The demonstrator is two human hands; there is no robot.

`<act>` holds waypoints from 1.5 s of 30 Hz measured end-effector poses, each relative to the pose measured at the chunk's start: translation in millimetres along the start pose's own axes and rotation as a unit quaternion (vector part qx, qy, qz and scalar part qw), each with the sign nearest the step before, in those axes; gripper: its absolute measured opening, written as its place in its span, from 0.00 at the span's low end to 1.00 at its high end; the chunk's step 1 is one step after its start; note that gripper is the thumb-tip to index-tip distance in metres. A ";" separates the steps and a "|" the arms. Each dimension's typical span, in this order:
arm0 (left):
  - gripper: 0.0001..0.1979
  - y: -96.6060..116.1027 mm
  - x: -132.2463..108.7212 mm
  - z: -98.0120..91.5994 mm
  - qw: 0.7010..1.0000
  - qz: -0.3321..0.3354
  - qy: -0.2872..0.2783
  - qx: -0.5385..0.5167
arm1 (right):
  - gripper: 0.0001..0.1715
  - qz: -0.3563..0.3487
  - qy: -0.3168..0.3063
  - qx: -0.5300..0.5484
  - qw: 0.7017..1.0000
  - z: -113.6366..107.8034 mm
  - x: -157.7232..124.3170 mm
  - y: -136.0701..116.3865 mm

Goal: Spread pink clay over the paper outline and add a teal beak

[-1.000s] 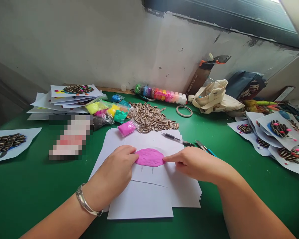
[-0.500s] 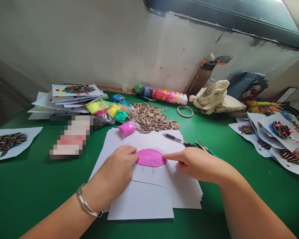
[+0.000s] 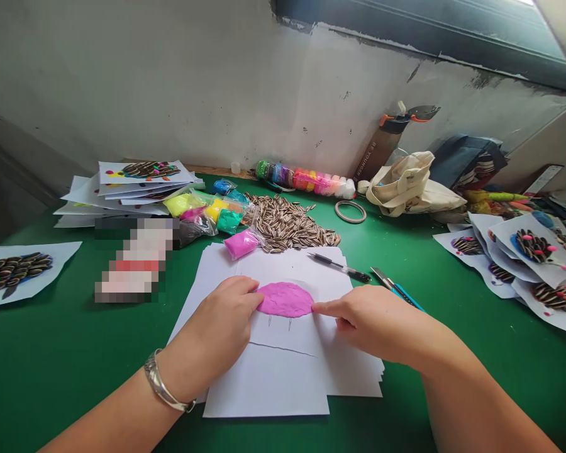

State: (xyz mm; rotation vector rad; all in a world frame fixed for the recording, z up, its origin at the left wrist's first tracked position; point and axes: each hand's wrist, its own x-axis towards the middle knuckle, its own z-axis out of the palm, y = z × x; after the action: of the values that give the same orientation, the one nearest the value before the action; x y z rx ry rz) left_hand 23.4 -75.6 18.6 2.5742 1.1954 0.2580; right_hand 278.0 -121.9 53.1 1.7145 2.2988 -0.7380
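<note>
One lumpy clay oval (image 3: 285,299), smooth paper (image 3: 273,384)

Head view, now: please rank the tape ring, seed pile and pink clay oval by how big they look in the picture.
Largest to smallest:
1. Seed pile
2. Pink clay oval
3. Tape ring

These are apparent sizes only; the oval is nearest the camera.

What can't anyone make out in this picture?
All in the head view:
Pink clay: left edge covered by the left hand.
Right hand: curled fingers partly hidden by its back.
Pixelated object: identity lost to mosaic blur.
Leftmost seed picture: cut off by frame edge.
Beige bag: any contents hidden by its cloth.
</note>
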 end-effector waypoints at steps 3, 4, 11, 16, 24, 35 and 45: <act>0.22 0.4 0.1 -0.6 1.000 -0.003 -0.003 -0.001 | 0.28 -0.002 0.001 -0.001 1.000 -0.6 -2.8 1.4; 0.22 0.5 0.1 -0.6 1.000 -0.003 -0.004 -0.001 | 0.27 -0.005 -0.001 -0.001 1.000 -1.3 -3.7 2.4; 0.22 0.0 0.5 1.0 1.000 0.000 0.001 -0.001 | 0.36 0.004 0.005 0.029 1.000 -6.2 -3.7 7.2; 0.22 -0.3 -0.2 0.2 1.000 0.000 0.000 0.002 | 0.33 -0.030 -0.004 0.013 0.999 -1.3 -1.2 5.5; 0.22 0.3 -0.7 0.2 1.000 -0.008 -0.015 0.002 | 0.41 -0.039 0.060 -0.005 0.997 4.6 5.8 -6.2; 0.20 1.2 -0.6 -7.4 0.997 -0.033 -0.057 -0.026 | 0.36 -0.078 0.091 -0.058 0.991 19.4 19.8 -21.6; 0.25 7.2 -1.2 -10.1 0.992 -0.006 -0.123 0.018 | 0.30 -0.063 0.054 -0.126 0.989 21.4 30.2 -45.7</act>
State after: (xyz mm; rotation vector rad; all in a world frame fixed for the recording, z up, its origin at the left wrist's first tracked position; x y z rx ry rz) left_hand 24.9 -79.1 30.5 2.5383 1.1335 -0.0827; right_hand 222.5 -116.5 34.6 1.5423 2.4679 -0.3630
